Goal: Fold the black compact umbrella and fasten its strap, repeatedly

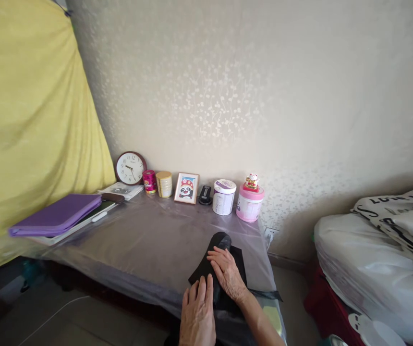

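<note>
A black, soft-looking folded item (237, 262) lies near the front right corner of the table. It has a rounded, thicker roll along its middle, and a thin black strap (264, 293) trails off it to the right. I cannot make out its exact kind. My right hand (228, 276) rests on top of the roll, fingers stretched out over it. At the item's near left edge, my left hand (198, 307) lies with its fingers extended, their tips touching or just beside the black material. Both hands partly cover the item.
Along the wall stand a clock (130, 168), a picture frame (187, 188), a purple-and-white tub (224, 202) and a pink tub (249, 206) topped by a cat figurine (251, 181). A purple folder (57, 214) lies left on the plastic-covered table (134, 245). A stuffed white bag (365, 264) is at right.
</note>
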`<state>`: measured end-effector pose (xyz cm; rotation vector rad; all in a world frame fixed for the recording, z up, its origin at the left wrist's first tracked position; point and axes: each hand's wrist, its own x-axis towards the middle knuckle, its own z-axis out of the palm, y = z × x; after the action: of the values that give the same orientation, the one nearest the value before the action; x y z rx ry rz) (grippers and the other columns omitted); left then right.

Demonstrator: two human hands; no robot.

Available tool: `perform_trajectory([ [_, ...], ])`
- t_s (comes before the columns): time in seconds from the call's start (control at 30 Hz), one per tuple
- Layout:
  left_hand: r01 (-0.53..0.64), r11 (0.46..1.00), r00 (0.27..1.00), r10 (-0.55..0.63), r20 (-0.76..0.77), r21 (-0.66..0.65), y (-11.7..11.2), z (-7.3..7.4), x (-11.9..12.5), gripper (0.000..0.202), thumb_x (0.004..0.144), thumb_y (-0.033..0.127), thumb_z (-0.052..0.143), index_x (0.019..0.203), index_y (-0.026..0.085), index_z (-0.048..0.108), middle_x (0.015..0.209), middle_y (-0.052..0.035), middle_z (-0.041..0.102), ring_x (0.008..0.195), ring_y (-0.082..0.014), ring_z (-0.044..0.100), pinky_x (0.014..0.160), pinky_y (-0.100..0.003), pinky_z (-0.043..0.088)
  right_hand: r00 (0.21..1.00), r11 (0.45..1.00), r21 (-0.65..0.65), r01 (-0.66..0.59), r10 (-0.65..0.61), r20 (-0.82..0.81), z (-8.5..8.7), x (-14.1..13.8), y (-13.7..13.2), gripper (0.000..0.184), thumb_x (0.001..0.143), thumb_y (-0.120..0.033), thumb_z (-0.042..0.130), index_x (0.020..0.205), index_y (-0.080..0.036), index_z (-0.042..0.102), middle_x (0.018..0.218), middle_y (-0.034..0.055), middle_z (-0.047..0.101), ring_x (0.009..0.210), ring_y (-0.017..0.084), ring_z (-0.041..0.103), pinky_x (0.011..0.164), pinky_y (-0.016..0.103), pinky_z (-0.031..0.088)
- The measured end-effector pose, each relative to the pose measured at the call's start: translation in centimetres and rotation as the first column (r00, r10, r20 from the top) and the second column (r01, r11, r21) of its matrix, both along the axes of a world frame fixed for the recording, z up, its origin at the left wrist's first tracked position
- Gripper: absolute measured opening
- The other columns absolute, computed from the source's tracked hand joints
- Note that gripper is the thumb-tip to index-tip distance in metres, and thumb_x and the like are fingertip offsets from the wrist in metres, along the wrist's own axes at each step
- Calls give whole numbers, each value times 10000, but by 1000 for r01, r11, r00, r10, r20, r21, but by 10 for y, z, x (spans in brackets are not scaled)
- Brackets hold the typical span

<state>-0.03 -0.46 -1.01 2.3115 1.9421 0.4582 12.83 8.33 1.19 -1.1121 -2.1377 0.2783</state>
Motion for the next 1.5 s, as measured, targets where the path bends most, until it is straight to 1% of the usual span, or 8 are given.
perform_trajectory([
  [0.13,-4,1000,1000,4,-10,-4,-1,4,0,658,739,111,390,1372,211,240,1362,-44,392,1196,-220,364,1015,-374,258,998,999,-35,21,-19,65,4,-2,28,314,904,-271,343,996,-252,642,1086,32,645,1197,189,431,1043,469,192],
  [0.27,-8,1000,1000,8,-30,4,0,6,-1,714,697,132,441,1373,228,235,1465,-3,195,1256,-266,287,1032,-402,230,993,998,-56,39,-32,115,6,-5,51,301,890,-255,367,935,-264,664,1016,8,674,1167,178,455,1041,447,172],
  [0.57,-1,986,998,-10,-66,-165,-1,16,-3,835,639,2,332,1390,236,51,1477,1,93,1036,-202,520,831,-297,420,967,977,-2,215,-212,143,10,0,85,298,885,-238,371,948,-213,661,1058,54,657,1120,186,491,981,362,304],
  [0.7,47,967,999,-44,19,-248,0,21,-3,752,700,9,292,1393,163,45,1474,-68,93,1075,-148,530,818,-195,414,927,924,91,371,-375,26,12,9,68,311,900,-252,348,1023,-152,615,1098,112,623,1061,206,526,944,384,349],
  [0.93,46,962,999,-42,22,-270,0,29,-3,709,714,-19,266,1386,88,67,1466,-113,100,1218,-125,407,888,-144,358,996,992,89,85,-87,23,1,-1,4,294,903,-250,358,1054,-223,609,1155,51,603,1175,177,449,1012,384,302],
  [1.27,32,953,989,14,150,-301,-1,34,-6,777,683,-19,334,1398,135,70,1469,-115,132,1159,-186,475,897,-214,374,948,949,31,314,-312,-58,-5,4,50,315,848,-243,385,1065,-196,608,1231,81,557,1170,219,464,998,428,306],
  [1.37,58,968,965,8,263,-243,2,33,-18,720,719,50,366,1394,100,124,1445,-124,219,1228,-189,392,960,-221,323,891,935,-68,347,-352,-287,-11,30,45,323,790,-328,434,987,-164,631,1151,121,597,1079,231,527,954,393,371],
  [1.5,92,970,868,32,495,-224,3,49,-32,696,710,115,431,1370,90,211,1364,-146,354,1172,-188,440,947,-235,349,648,854,-437,284,-506,-569,-14,75,36,329,664,-438,535,845,-188,650,983,98,662,990,248,571,914,376,400],
])
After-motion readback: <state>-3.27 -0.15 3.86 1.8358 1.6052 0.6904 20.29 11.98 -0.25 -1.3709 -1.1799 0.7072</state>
